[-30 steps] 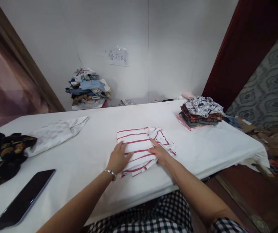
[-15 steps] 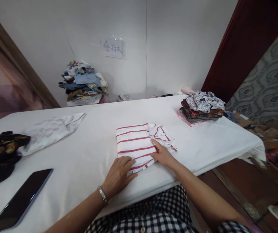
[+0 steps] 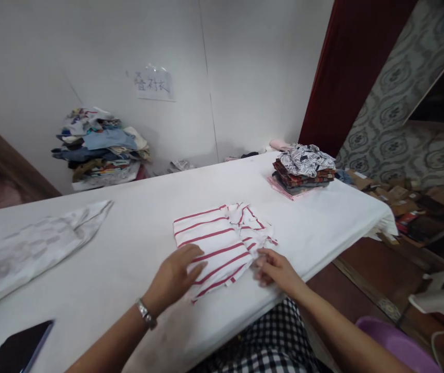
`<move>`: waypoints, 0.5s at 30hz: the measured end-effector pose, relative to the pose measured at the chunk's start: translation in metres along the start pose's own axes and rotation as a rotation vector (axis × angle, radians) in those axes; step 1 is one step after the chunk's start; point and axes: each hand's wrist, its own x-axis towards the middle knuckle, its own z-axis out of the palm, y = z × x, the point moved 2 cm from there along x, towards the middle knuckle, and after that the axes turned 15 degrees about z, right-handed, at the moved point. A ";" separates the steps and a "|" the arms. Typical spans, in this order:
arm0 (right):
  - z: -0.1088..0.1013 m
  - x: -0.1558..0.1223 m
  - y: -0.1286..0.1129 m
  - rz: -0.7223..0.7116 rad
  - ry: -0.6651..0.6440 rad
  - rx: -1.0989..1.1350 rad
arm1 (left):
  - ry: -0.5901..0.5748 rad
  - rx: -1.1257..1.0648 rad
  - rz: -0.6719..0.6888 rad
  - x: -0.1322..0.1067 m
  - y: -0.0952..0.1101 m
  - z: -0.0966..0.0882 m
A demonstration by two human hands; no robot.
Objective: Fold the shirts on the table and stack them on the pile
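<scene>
A folded white shirt with red stripes [image 3: 210, 239] lies on the table in front of me, its collar end crumpled at the right. My left hand [image 3: 175, 273] is over the shirt's near-left edge, thumb and fingers apart, gripping nothing. Just off the near-right side of the shirt is my right hand [image 3: 278, 270]. Its fingers are loosely bent and slightly blurred, with no cloth visible in them.
A white cloth covers the table [image 3: 140, 228]. At the back right sits a stack of folded clothes [image 3: 303, 173]. A heap of garments [image 3: 101, 147] stands behind the table. To the left lie a pale patterned garment [image 3: 51, 238] and a phone [image 3: 18, 349].
Both hands have come off the shirt's surface, the right one moving toward the near-right side. The shirt's near-left corner now spreads closer to me. The view has turned right.
</scene>
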 end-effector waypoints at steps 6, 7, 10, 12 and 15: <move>0.010 -0.027 0.003 0.306 -0.120 0.321 | -0.170 0.146 -0.231 0.080 -0.083 0.005; 0.016 -0.027 0.001 0.311 -0.155 0.343 | -0.229 0.148 -0.267 0.096 -0.092 0.013; 0.038 -0.021 -0.005 0.283 -0.259 0.406 | -0.346 0.109 -0.357 0.134 -0.110 0.038; 0.051 -0.012 -0.006 0.275 -0.267 0.483 | -0.392 0.071 -0.400 0.151 -0.118 0.051; 0.067 0.001 -0.006 0.262 -0.199 0.598 | -0.431 0.032 -0.435 0.167 -0.124 0.062</move>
